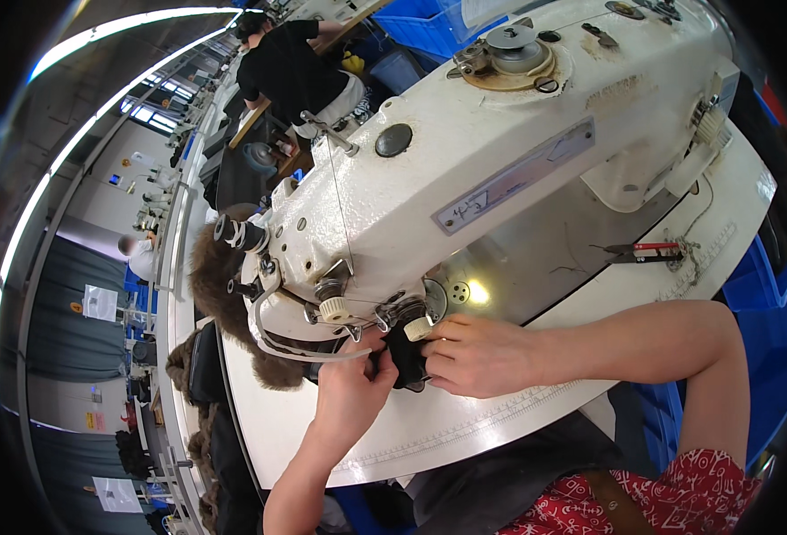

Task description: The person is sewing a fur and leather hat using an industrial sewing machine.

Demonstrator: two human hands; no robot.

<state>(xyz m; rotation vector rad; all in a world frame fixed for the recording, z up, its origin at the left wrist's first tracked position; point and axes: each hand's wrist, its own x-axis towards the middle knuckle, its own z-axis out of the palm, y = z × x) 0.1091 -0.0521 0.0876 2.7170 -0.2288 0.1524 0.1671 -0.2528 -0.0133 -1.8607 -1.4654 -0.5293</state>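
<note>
Black fabric point(406, 357) sat pinched between both hands, left hand point(350, 392) and right hand point(473, 355), steadying it under the sewing machine point(465, 169). Brown fur point(219, 294) trailed off the desk point(429, 428) behind.

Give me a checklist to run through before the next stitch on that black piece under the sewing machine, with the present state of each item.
1. Both hands on the work: left hand and right hand pinch the black piece from either side. Ok.
2. Piece placed under the sewing machine head: ok.
3. Fingertips away from the needle: cannot tell, the needle is hidden behind the machine head and the fingers.
4. Thread running down the front of the head: ok.
5. Brown fur lies left of the head, apart from the hands: ok.
6. Snips lie on the table, away from the work: ok.
</note>
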